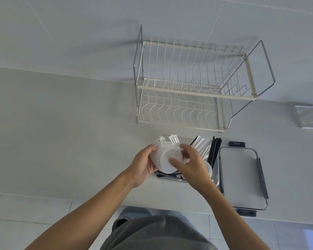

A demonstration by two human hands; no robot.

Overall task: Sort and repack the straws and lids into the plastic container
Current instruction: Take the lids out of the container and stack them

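Above plastic container (216, 183): left hand (143, 164) and right hand (190, 164) both curl round stack of white lids (165, 158). Straws (204, 147) jumbled inside. Step: gathering lids. Next, likely: square stack, seat it beside straws.

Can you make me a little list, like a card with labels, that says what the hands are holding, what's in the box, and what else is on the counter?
left hand: left hand grips the stack of white lids from its left side
right hand: right hand holds the same stack, thumb on its front
box: clear plastic container under the hands
in the box: white straws and black straws
box lid: container lid lies flat, right of the box
behind: empty wire dish rack by the wall
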